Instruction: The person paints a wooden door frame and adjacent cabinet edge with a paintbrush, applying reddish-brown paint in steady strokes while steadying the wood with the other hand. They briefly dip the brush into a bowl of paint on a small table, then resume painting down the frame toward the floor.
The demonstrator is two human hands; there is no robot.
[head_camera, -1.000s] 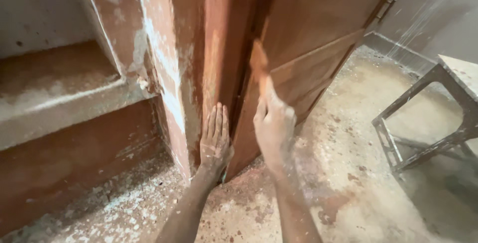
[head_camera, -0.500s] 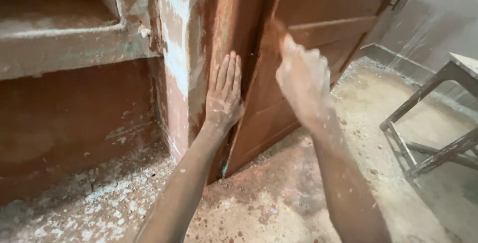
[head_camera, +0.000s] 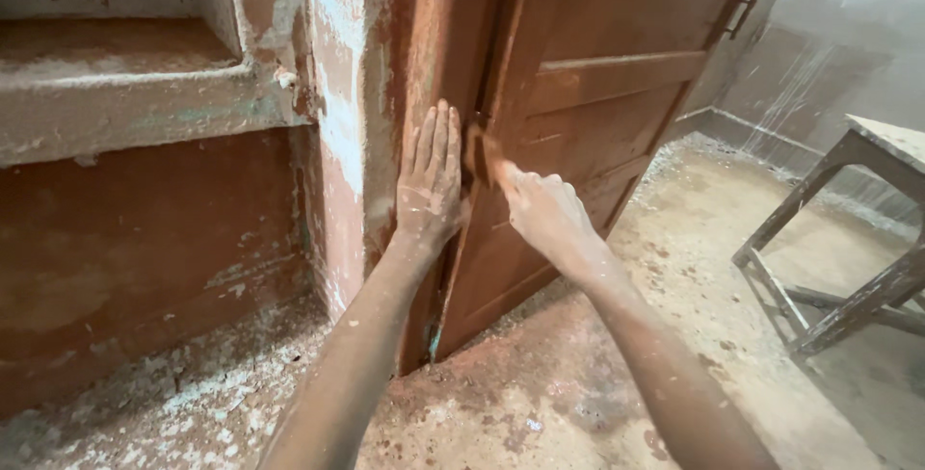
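Note:
My left hand [head_camera: 429,186] lies flat, fingers straight and together, on the reddish-brown door frame [head_camera: 438,37]. My right hand [head_camera: 544,215] is just right of it, pinching a small brown abrasive sheet [head_camera: 479,154] against the hinge-side edge of the open wooden door [head_camera: 597,123]. Both hands and forearms are coated in reddish dust. The sheet is blurred and partly hidden by my fingers.
A recessed wall shelf [head_camera: 125,94] with peeling paint is at upper left. A dusty wooden stool [head_camera: 848,229] stands at right. White flakes and reddish dust cover the floor [head_camera: 540,403]. A metal latch [head_camera: 740,13] hangs on the door's far edge.
My right hand went up along the door edge, then came back down and closer to the frame with the sheet. My left hand stays flat on the frame.

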